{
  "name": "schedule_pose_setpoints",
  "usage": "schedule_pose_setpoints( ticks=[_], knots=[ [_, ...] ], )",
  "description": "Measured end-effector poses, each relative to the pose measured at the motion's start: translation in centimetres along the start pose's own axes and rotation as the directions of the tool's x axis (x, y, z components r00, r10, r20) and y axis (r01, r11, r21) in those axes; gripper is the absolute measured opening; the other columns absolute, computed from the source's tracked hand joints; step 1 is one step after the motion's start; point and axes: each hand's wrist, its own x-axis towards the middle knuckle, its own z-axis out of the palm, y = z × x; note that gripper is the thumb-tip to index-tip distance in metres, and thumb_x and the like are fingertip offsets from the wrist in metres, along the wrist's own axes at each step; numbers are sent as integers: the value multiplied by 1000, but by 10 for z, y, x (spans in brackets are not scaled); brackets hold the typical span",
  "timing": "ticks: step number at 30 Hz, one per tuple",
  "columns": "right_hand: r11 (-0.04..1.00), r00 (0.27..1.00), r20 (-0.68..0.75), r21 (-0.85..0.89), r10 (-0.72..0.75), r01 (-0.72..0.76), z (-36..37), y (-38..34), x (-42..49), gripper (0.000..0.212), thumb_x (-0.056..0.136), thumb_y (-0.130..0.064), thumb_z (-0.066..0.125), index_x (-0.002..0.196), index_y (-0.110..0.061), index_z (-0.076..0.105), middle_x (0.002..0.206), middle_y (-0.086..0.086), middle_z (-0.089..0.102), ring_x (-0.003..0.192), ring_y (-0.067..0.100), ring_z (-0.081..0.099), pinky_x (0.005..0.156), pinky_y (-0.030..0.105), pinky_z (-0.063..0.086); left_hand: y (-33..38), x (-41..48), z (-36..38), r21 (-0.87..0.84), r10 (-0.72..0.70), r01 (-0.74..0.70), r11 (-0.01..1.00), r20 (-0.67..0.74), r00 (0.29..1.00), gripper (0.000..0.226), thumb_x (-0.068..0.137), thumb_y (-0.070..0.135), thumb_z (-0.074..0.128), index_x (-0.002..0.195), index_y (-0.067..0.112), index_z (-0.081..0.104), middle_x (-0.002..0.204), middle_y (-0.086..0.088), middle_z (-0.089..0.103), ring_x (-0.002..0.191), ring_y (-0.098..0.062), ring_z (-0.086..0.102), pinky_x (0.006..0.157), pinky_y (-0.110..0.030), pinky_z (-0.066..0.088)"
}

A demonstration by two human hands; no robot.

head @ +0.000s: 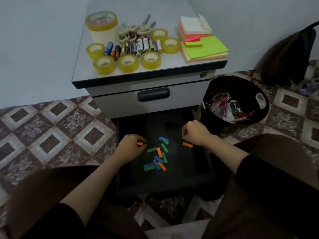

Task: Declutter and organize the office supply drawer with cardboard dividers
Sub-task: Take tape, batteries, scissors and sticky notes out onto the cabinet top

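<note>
The left hand (130, 144) pinches an orange strip (140, 144) in the open drawer (183, 169). The right hand (195, 133) hovers, curled, nearby.

Cabinet top (81, 70) carries six small tape rolls (104, 65), one big roll (101, 25), batteries (133, 47), scissors (133, 30) and sticky-note pads (203, 47) at right. Open drawer (181, 166) floor: green, blue and orange paper strips (158, 156), scattered. Tiled floor (51, 135) holds the cabinet and a black bin (264, 111) beside it

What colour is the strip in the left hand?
Orange: the strip pinched by the left hand, seen in the head view.
</note>
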Motion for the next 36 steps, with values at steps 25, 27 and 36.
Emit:
schedule_pose_setpoints(
  ticks=[25,27,36],
  knots=[
    [927,932,73,97,356,-362,125,34,37,26,83,8,52,109,4,56,123,20,46,100,37,55,80,36,46,-72,69,67,252,-145,90,964,212,966,43,91,8,50,134,11,47,137,-11,42,125,-28,41,104,-34,38],
    [922,929,72,115,364,-370,125,35,38,24,83,6,54,107,3,57,118,19,50,99,35,56,78,35,46,-71,72,70,338,-171,90,937,220,960,43,91,7,50,134,12,47,135,-10,43,125,-27,38,98,-36,43],
    [831,939,121,439,322,-341,131,-3,35,4,86,-7,63,87,-3,64,91,14,66,86,21,61,81,33,52,-67,77,74,462,-216,82,883,247,945,36,89,3,51,125,1,48,129,-15,44,120,-29,43,89,-36,45]
  ],
)
